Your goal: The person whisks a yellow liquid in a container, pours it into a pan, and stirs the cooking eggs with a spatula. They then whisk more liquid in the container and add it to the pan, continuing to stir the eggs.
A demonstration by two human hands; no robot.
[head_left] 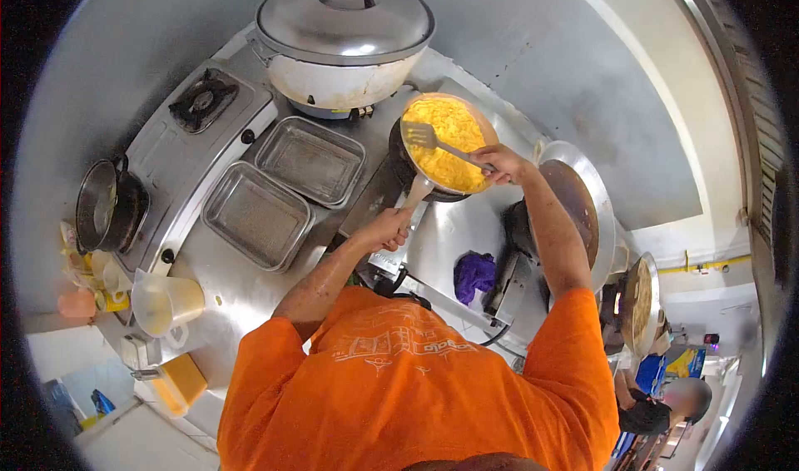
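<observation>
Yellow food: in the pan, spread over most of its interior.
Right hand: fingers closed around the spatula handle, beside the pan's right rim.
Left hand: fingers wrapped around the pan handle, which points toward the person.
Spatula: dark, slotted head over the left part of the food; contact cannot be determined.
Pan position: above a dark burner.
Purple cloth: bunched, between the two forearms, on the metal surface.
Metal trays: two, rectangular, side by side, left of the pan.
Cooker: white body, metal lid in place, beyond the pan and trays.
Large wok: right of the right forearm; brown contents.
Second wok: farther right, near the large wok.
Stove: left of the trays; black pot at its left end.
Pitcher: translucent, near the stove's lower end.
Other person: lower right, dark clothing, well apart.
</observation>
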